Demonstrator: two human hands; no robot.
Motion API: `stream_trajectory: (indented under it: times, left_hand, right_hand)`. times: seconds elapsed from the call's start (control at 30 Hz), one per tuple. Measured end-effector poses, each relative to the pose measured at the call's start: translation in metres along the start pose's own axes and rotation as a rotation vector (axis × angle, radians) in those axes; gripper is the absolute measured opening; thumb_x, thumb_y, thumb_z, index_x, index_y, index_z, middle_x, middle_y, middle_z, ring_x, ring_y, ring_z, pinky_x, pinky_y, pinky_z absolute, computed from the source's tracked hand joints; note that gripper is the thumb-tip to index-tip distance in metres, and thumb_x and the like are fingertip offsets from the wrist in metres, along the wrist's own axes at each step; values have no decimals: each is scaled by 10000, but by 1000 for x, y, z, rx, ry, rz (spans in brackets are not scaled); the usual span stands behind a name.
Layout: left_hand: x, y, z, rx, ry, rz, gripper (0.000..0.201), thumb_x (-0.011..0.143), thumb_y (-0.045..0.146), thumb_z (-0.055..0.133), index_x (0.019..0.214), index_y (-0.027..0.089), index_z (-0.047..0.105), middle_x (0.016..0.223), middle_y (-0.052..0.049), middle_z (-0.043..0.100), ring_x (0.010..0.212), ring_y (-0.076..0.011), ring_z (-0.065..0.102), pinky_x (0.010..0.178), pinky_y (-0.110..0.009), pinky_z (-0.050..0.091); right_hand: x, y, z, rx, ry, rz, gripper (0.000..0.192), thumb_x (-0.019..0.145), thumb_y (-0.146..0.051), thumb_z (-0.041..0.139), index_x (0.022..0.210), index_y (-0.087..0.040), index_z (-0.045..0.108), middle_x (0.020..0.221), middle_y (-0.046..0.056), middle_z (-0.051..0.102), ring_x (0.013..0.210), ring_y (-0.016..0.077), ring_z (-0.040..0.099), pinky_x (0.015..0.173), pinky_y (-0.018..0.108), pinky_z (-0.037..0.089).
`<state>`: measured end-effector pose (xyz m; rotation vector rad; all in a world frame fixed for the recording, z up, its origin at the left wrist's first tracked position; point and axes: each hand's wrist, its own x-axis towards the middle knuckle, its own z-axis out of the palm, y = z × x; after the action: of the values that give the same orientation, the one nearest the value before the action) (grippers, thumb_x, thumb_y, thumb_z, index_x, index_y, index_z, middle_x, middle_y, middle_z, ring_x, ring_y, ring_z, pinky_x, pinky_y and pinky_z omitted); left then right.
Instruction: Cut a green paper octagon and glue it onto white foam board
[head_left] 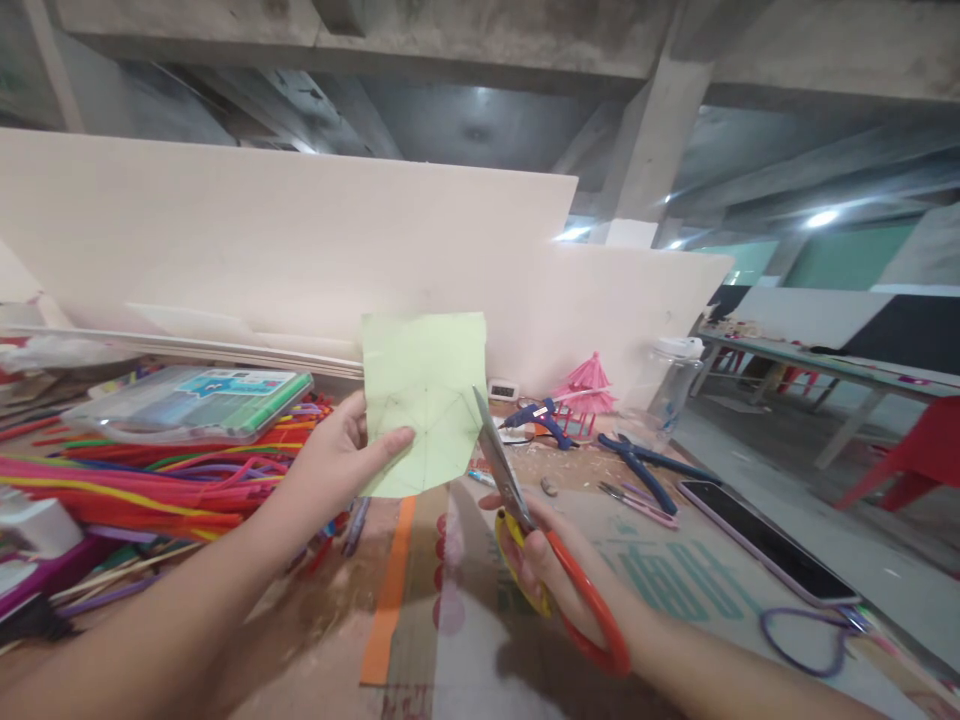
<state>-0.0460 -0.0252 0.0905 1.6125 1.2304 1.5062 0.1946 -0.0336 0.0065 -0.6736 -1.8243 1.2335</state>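
Observation:
My left hand (346, 446) pinches the lower left edge of a pale green sheet of paper (425, 392) with pencil lines drawn on it, and keeps it upright over the table. My right hand (541, 562) grips a pair of scissors (517, 500) with orange and yellow handles. The blades point up and meet the paper's right edge.
A heap of coloured pipe cleaners (150, 475) and a clear plastic case (191, 400) lie at the left. A blue glue gun (541, 417), a small pink paper umbrella (585, 385), blue pliers (645, 468), a phone (765, 540) and a clear jar (670, 385) are at the right. A white board (300, 250) backs the table.

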Motion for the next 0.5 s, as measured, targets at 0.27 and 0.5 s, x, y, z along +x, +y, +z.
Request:
stream_trajectory:
  times: [0.27, 0.5]
  left_hand:
    - [-2, 2, -1, 33, 52, -27, 605, 594, 657, 806, 933, 161, 733, 889, -116, 795, 781, -305, 745, 592, -345, 602]
    - [-8, 6, 2, 42, 67, 11, 546, 635, 612, 796, 967, 182, 747, 909, -109, 795, 833, -316, 742, 649, -368, 614]
  right_hand:
    - [-2, 0, -3, -49, -31, -47, 644, 897, -757, 403, 1211, -205, 510, 716, -34, 422, 556, 114, 368, 519, 255, 318]
    - [-2, 3, -4, -46, -31, -68, 592, 931, -714, 396, 1234, -214, 484, 720, -37, 418, 563, 121, 371, 540, 271, 324]
